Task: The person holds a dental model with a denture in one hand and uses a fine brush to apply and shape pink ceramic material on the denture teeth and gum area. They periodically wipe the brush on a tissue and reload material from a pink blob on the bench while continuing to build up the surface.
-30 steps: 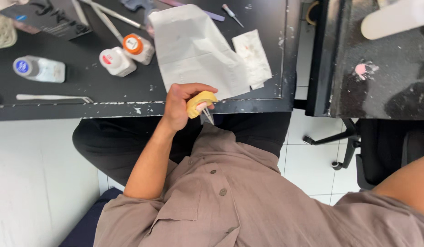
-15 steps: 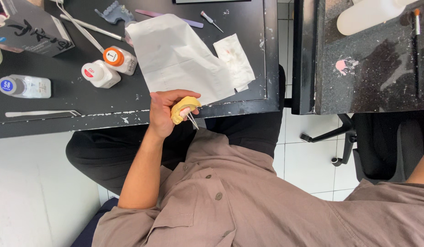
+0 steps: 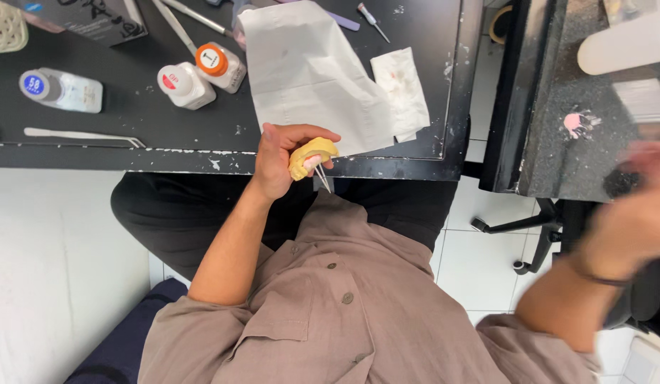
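Only the head view is given, looking straight down. The left hand [image 3: 279, 158] is seen at the near edge of the black tabletop [image 3: 131, 121], curled shut around a yellow plaster tooth model [image 3: 312, 153] — the fingers wrap over its top and the thumb props it from below. A thin metal tool [image 3: 322, 178] juts down from the same grip, just beside the model; whether it touches the pink patch on the model cannot be told.

The right hand [image 3: 632, 220] is caught at the right side of the frame, off the tabletop and badly blurred. How far it is open, and whether anything is held in it, cannot be told.

On the tabletop, a sheet of white paper [image 3: 309, 71] is spread toward the far edge, with a smaller stained tissue [image 3: 401, 92] overlapping its right side. Two small white bottles [image 3: 198, 75] stand together left of the paper, one capped in orange, one in red. A third bottle with a blue cap [image 3: 60, 89] lies nearer the left edge, and metal tweezers [image 3: 81, 135] rest along the near edge.

The step in hand is judged to be a pause in hand-work on the model — it is held ready while the other hand is away. The next move would call for the model to be kept steady and the free hand brought back to it.
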Demonstrator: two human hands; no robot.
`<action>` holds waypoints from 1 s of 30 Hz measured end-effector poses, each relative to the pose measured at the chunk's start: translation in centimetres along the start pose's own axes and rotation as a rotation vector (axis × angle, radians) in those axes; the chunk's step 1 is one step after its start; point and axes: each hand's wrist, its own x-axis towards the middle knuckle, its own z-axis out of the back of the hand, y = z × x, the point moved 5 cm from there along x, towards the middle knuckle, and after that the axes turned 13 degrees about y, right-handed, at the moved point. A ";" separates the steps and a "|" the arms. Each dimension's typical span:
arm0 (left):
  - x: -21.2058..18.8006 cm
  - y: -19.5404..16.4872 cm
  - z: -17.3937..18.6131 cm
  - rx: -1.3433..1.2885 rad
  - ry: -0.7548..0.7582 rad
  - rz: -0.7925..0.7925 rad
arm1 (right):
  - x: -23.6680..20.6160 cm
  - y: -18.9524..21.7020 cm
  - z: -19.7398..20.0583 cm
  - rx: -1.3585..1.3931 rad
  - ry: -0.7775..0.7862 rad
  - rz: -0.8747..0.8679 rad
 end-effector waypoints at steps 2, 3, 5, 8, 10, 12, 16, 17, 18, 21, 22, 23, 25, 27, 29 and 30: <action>-0.1 0.2 0.0 -0.003 0.002 -0.006 | -0.9 5.9 -4.8 0.218 0.109 0.152; 0.0 0.2 0.1 0.001 0.007 -0.011 | -1.4 8.5 -7.0 0.281 0.163 0.173; 0.0 0.3 0.2 -0.018 0.007 -0.001 | -1.8 12.0 -10.1 0.343 0.247 0.104; 0.3 0.2 0.3 0.004 0.012 -0.011 | -1.3 14.4 -12.1 0.385 0.291 0.049; 0.1 0.2 0.1 0.019 0.014 -0.006 | -1.1 15.0 -12.2 0.405 0.303 0.047; 0.3 0.0 0.1 0.033 0.015 -0.005 | -1.0 15.0 -12.2 0.427 0.293 0.075; 0.6 -0.4 0.1 0.027 0.019 -0.011 | -1.1 14.7 -12.0 0.354 0.286 0.168; 0.6 -0.4 0.1 0.030 0.012 -0.007 | -1.1 14.6 -12.0 0.347 0.310 0.186; 0.6 -0.4 0.0 0.032 0.008 -0.001 | -1.0 14.6 -11.8 0.339 0.334 0.200; 0.9 -0.5 0.0 0.008 0.007 -0.010 | -0.4 13.6 -10.9 0.602 0.299 -0.014; 0.8 -0.6 0.0 0.007 0.010 -0.029 | -0.3 13.7 -10.7 0.715 0.278 -0.059; 0.9 -0.6 0.0 0.005 0.018 -0.047 | -0.3 13.8 -10.4 0.827 0.255 -0.109; 1.1 -0.8 -0.1 0.027 0.025 -0.076 | -0.2 14.9 -10.1 0.943 0.270 -0.110; 1.2 -1.0 -0.1 0.070 0.025 -0.095 | -0.4 16.8 -9.9 0.946 0.352 -0.013; 1.4 -1.1 -0.2 0.093 0.033 -0.075 | -0.5 18.2 -10.2 1.079 0.407 0.032; 1.4 -1.2 -0.2 0.105 0.035 -0.066 | -0.6 19.0 -10.5 1.147 0.436 0.057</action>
